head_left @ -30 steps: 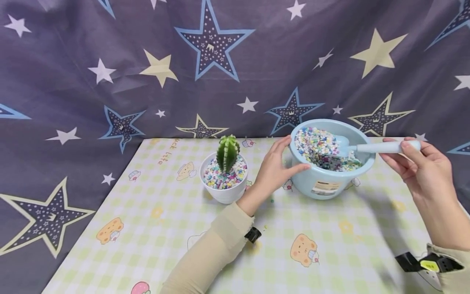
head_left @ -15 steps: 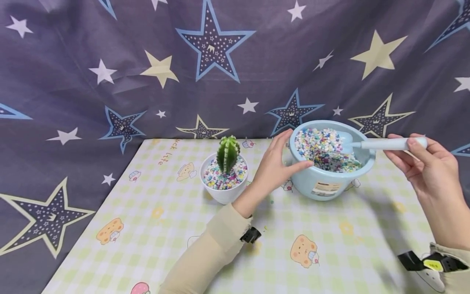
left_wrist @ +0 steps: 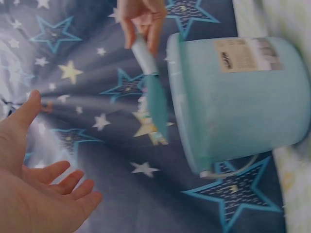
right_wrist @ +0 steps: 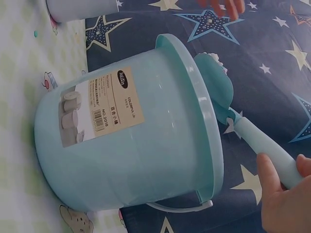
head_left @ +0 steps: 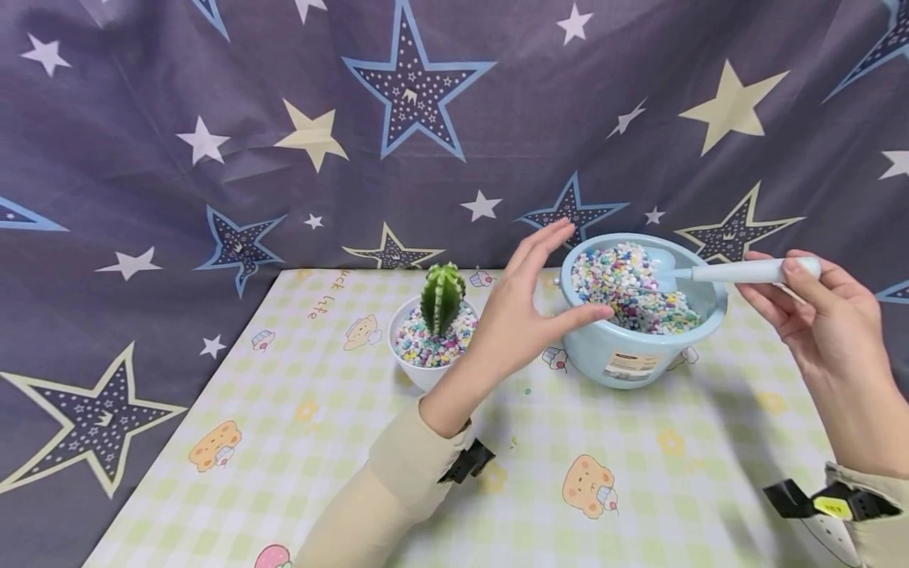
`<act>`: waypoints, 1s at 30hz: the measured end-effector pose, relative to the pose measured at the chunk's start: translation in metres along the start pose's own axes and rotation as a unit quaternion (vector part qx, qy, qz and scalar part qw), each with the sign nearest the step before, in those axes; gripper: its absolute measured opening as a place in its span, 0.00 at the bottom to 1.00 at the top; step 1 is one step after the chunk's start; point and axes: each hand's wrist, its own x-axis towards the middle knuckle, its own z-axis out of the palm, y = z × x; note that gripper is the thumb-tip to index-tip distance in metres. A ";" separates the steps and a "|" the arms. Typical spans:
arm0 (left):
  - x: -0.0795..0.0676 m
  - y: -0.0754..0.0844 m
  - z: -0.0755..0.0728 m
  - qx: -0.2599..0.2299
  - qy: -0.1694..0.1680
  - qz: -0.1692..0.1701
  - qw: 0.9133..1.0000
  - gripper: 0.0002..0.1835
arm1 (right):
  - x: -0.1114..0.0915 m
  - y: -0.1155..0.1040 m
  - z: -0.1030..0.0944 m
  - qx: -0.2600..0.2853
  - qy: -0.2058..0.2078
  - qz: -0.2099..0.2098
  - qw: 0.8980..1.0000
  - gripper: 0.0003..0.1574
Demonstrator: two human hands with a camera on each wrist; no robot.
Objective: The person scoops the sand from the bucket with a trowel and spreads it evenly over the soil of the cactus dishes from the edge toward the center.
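Observation:
A light blue bucket (head_left: 632, 355) holds many small coloured pebbles (head_left: 660, 312). My right hand (head_left: 831, 315) grips the pale blue handle of a small shovel (head_left: 738, 271). In the wrist views the shovel's blade (right_wrist: 216, 80) is just above the bucket's rim, with pebbles on it. My left hand (head_left: 514, 315) is at the bucket's left side, thumb and fingers spread, holding nothing. The left wrist view shows this left hand (left_wrist: 43, 184) apart from the bucket. Left of it, a green cactus (head_left: 442, 300) stands in a white pot (head_left: 408, 364) topped with similar pebbles, partly behind my left hand.
A green-and-white checked cloth with cartoon prints covers the table (head_left: 284, 473). A few stray pebbles (head_left: 528, 391) lie on it. Behind the table hangs a dark curtain (head_left: 270, 63) with stars. The bucket's thin handle (right_wrist: 180, 208) hangs down at its side.
My left hand has let go of the bucket's rim and moved slightly left, its fingers lifting. The shovel has shifted slightly right and up, still in my right hand.

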 end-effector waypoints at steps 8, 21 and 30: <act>-0.008 0.019 -0.033 0.008 0.043 0.073 0.996 0.48 | 0.001 0.003 0.007 0.009 -0.016 0.002 1.000 0.12; -0.022 0.013 -0.087 0.020 0.129 0.097 0.987 0.44 | 0.004 0.015 0.017 0.016 -0.042 0.018 0.999 0.10; -0.035 -0.010 -0.110 0.025 0.147 0.047 0.988 0.43 | 0.006 0.026 0.026 0.018 -0.062 0.034 0.997 0.10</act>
